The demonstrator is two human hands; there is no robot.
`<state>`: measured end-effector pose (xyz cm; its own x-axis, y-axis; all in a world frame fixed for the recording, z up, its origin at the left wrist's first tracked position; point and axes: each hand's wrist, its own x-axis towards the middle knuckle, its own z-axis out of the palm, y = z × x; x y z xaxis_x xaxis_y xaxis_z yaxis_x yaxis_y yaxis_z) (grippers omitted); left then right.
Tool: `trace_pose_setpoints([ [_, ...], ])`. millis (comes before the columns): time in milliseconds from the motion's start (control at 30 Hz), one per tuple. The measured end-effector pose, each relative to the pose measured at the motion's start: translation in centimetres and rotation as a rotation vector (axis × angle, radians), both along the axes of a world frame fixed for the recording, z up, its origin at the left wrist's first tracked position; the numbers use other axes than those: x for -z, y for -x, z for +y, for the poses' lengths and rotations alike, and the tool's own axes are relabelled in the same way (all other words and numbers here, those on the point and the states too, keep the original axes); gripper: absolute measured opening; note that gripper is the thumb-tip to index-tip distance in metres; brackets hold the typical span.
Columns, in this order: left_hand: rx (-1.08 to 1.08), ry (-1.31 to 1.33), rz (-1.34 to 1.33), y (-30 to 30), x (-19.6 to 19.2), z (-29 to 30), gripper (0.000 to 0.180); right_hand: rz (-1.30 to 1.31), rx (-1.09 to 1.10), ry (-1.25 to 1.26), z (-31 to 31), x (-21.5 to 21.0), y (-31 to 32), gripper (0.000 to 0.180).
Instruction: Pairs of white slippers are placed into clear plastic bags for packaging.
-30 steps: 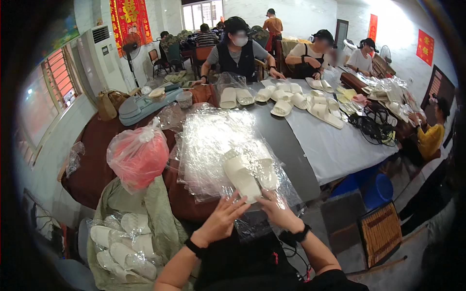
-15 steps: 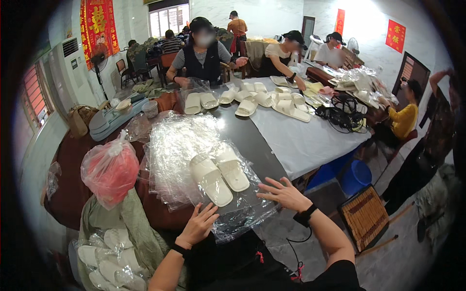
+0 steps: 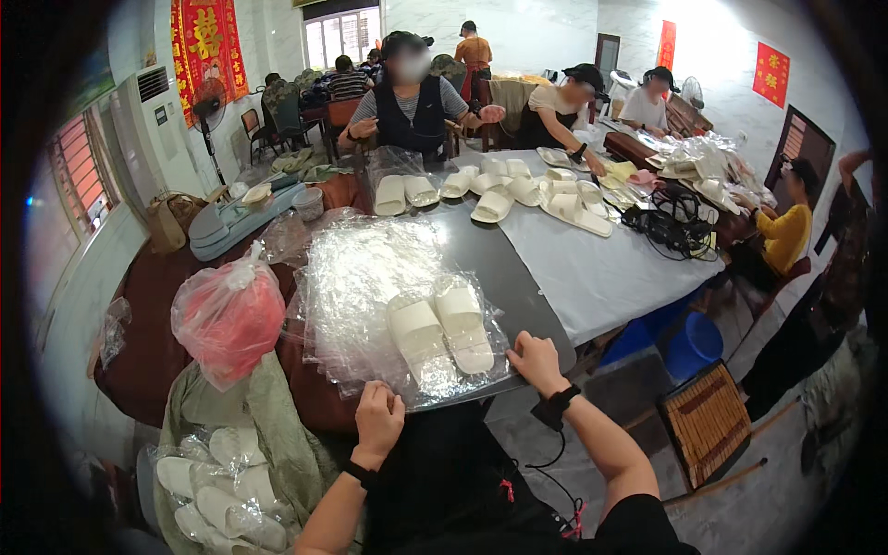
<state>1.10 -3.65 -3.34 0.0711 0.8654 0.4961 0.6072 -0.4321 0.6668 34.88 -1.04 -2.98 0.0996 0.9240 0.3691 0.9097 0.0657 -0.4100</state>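
Observation:
A pair of white slippers [image 3: 424, 326] lies side by side in a clear plastic bag [image 3: 430, 400] at the table's near edge. Shiny film covers their near ends. My left hand [image 3: 377, 424] is closed at the bag's near left corner, fingers curled against the film. On the right, my right hand [image 3: 539, 363] is also closed, its bent fingers at the bag's right edge. The exact grip of the fingertips is partly hidden. Under and beyond the slippers spreads a stack of clear plastic bags [image 3: 347, 268].
A knotted bag of pink material [image 3: 228, 314] stands left, above a green sack [image 3: 277, 402] with several wrapped slippers [image 3: 222, 481]. More white slippers [image 3: 493, 205] and black cables [image 3: 671, 222] lie across the table. Co-workers [image 3: 412, 106] sit beyond. A bamboo-topped stool [image 3: 705, 421] stands right.
My hands have gone from spread fingers to curled ones at the bag's edges. The bag's loose near end, which hung past the table edge, is now drawn in by the slippers. The view has shifted slightly.

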Motion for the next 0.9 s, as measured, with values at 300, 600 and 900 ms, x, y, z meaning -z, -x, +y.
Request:
trace_pose_setpoints([
  [300,0.154,0.266,-0.216,0.6,-1.4,0.1,0.013,-0.481,-0.456,-0.032,-4.2,-3.6,10.0,0.086],
  [600,0.046,-0.071,0.206,6.0,-11.9,-11.1,0.056,0.122,-0.305,-0.095,-0.2,-6.5,5.9,0.037],
  [900,-0.613,0.619,0.511,15.2,-7.2,-24.4,0.078,1.205,-0.754,-0.073,-2.5,-18.9,18.5,0.03],
])
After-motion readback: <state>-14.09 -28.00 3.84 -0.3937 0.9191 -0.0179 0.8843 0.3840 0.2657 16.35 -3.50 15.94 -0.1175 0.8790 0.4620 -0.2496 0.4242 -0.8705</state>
